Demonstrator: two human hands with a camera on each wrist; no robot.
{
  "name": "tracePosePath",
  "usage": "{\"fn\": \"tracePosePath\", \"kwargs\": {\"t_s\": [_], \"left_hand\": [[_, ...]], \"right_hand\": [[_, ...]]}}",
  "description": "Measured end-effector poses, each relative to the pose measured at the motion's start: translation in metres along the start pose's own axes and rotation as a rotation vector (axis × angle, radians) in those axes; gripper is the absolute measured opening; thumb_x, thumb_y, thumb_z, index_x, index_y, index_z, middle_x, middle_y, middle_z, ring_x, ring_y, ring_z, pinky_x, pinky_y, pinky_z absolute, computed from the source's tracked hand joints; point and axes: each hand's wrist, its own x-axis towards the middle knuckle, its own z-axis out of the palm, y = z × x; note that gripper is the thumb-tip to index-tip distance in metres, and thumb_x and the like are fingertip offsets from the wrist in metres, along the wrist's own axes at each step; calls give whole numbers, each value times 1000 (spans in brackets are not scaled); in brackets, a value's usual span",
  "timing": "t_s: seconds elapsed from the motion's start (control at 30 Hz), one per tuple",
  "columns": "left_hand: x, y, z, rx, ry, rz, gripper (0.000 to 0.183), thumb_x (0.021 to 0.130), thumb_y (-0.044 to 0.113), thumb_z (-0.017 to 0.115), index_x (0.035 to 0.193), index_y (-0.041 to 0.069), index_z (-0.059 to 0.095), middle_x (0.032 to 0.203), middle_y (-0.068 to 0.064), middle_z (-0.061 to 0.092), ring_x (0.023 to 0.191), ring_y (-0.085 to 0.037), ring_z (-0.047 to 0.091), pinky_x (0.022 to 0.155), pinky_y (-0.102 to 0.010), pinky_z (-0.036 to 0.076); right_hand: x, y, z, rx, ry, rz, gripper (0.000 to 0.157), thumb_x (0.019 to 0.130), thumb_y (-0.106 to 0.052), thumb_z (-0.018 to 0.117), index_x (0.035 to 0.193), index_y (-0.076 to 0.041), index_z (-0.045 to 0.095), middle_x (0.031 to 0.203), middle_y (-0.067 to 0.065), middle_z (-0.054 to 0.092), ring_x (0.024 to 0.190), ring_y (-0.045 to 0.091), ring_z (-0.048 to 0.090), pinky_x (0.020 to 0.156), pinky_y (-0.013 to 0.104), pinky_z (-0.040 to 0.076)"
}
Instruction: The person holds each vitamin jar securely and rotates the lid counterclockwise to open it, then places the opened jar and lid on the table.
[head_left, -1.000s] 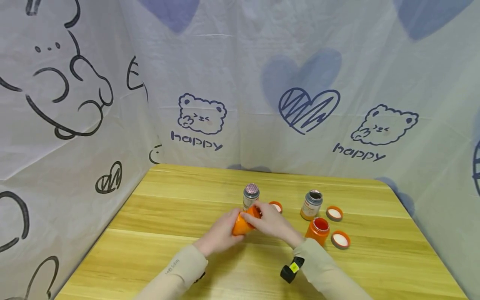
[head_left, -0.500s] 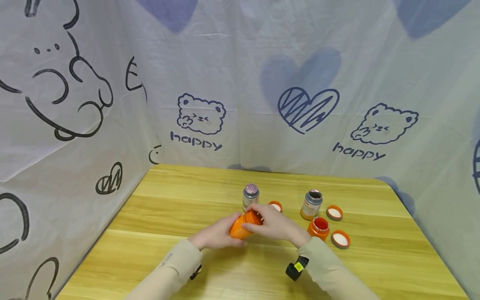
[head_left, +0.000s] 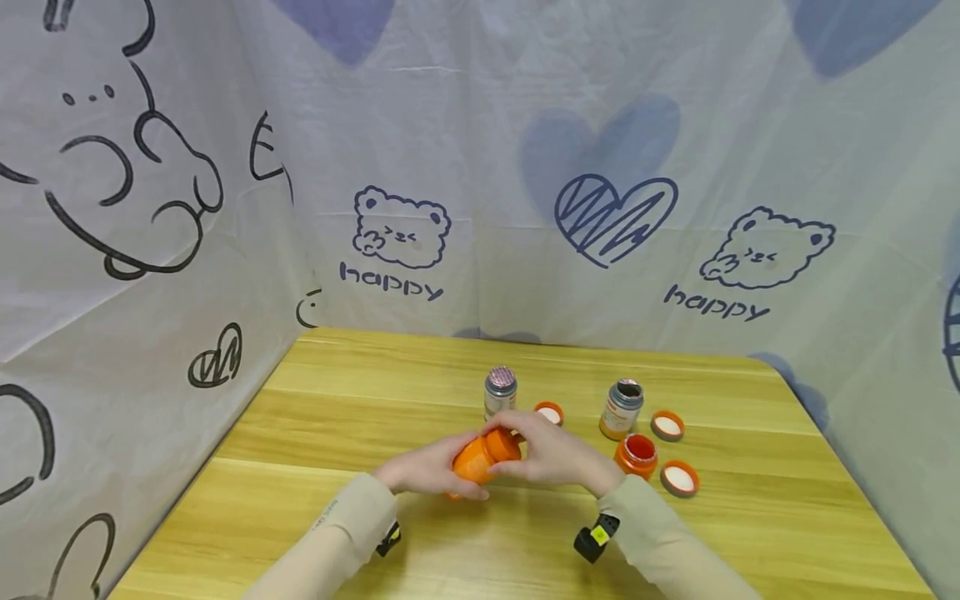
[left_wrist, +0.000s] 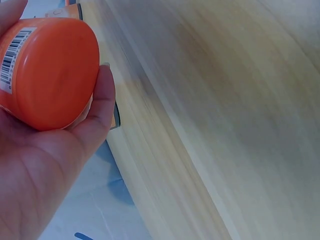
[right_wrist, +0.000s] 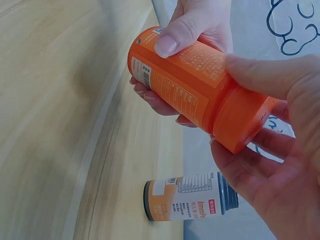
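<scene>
An orange plastic bottle [head_left: 474,462] with a printed label is held tilted over the table between both hands. My left hand [head_left: 427,468] wraps round its body, and the left wrist view shows its round base [left_wrist: 60,75]. My right hand [head_left: 551,450] grips the orange cap [right_wrist: 241,120] end with thumb and fingers. Behind the hands stands a grey-necked bottle [head_left: 500,392] with a foil-covered mouth, its lower part hidden by the right hand in the head view. Beside it a cap [head_left: 550,413] lies with its white inside up.
At right on the wooden table [head_left: 337,417] stand a grey-necked open bottle [head_left: 622,410] and an orange open bottle [head_left: 636,457]. Two upturned caps, one behind [head_left: 667,426] and one in front [head_left: 680,479], lie beside them. Printed cloth [head_left: 510,167] hangs behind the table.
The held bottle has shifted slightly left and turned, so the side of its cap end now shows. Both hands stay on it; the standing bottles have not moved.
</scene>
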Motion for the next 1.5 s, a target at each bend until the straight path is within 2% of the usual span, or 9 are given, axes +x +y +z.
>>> {"fn": "tracePosePath", "kwargs": {"t_s": [0.2,0.47,0.83,0.93,1.1,1.17,1.27,1.37,1.5], "left_hand": [[-2,0,1,-16,-8,-18,74,84,26,78,148,18,42,113,-2,61,95,-13,59,83,-27,52],[-4,2,2,-30,-6,-17,73,85,23,78,148,17,42,113,-2,60,96,-14,59,84,-27,51],[-5,1,4,-34,4,-13,75,85,22,77,150,15,39,115,-3,59,95,-13,58,83,-26,51],[-4,1,7,-15,30,12,67,86,21,77,144,13,43,110,-4,60,85,-12,59,76,-25,53],[-1,2,14,108,146,47,56,85,23,78,131,13,49,107,-4,63,82,-9,58,75,-26,51],[1,3,17,163,215,56,55,84,21,78,130,13,49,109,-3,64,87,-9,57,81,-28,49],[2,4,22,256,330,72,54,83,13,78,129,9,49,105,-3,63,87,-12,57,81,-31,50],[3,6,26,335,440,71,54,83,9,78,130,7,51,106,-5,63,89,-15,58,83,-36,51],[2,10,32,423,544,49,57,82,10,80,131,8,51,113,-8,65,99,-21,60,91,-44,52]], "right_hand": [[-1,1,3,8,7,-16,43,87,-22,80,125,-15,62,124,-1,66,112,15,62,98,34,54],[-1,-2,5,10,22,-39,43,84,-16,82,123,-13,64,122,0,67,109,14,61,97,32,53],[0,-3,5,6,33,-50,44,85,-17,82,124,-11,63,122,2,67,108,15,62,97,32,54],[-1,-3,6,33,71,-45,47,86,-21,80,127,-9,61,124,4,66,110,18,63,99,36,54],[2,-1,9,129,249,12,44,90,-20,76,129,-7,59,125,9,65,115,27,64,102,47,53],[5,0,10,196,335,70,41,92,-17,74,128,-5,60,124,13,65,116,32,63,101,51,52],[8,1,9,293,430,176,39,94,-15,71,127,0,60,123,21,66,116,40,62,99,53,53],[11,2,8,330,481,307,38,95,-19,70,126,0,60,123,22,66,114,38,64,98,50,55],[12,3,7,307,487,437,39,96,-27,68,124,-2,62,122,18,68,110,33,66,96,47,55]]}}
